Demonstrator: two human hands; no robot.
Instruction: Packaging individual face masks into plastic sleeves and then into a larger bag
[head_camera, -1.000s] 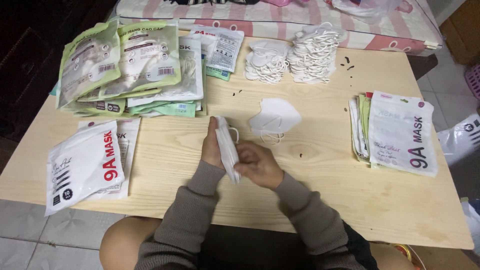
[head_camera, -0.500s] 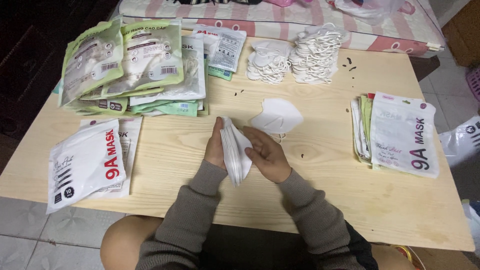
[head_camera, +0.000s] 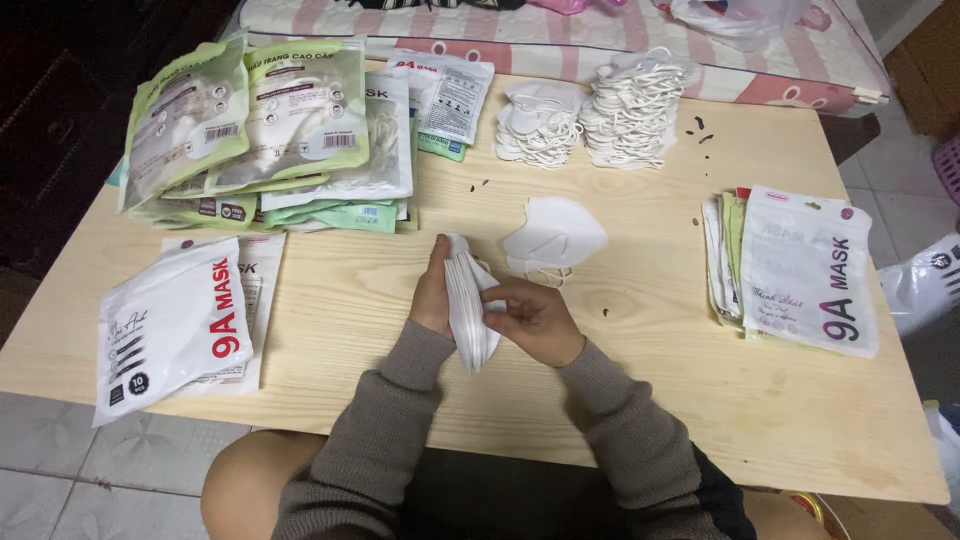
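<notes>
A thin stack of folded white face masks (head_camera: 468, 305) stands on edge over the middle of the wooden table (head_camera: 640, 390). My left hand (head_camera: 434, 292) grips the stack from its left side. My right hand (head_camera: 535, 318) holds it from the right, fingers curled on the mask edges. One single white mask (head_camera: 553, 238) lies flat on the table just beyond my hands.
Green and white mask pouches (head_camera: 270, 130) are piled at the back left. White filled pouches (head_camera: 180, 320) lie at the left front, flat pouches (head_camera: 800, 270) at the right. Two heaps of loose white masks (head_camera: 600, 115) sit at the back. A striped mattress edge (head_camera: 560, 30) runs behind.
The mask stack has fanned out a little thicker between my hands, and my right hand has shifted slightly right along it.
</notes>
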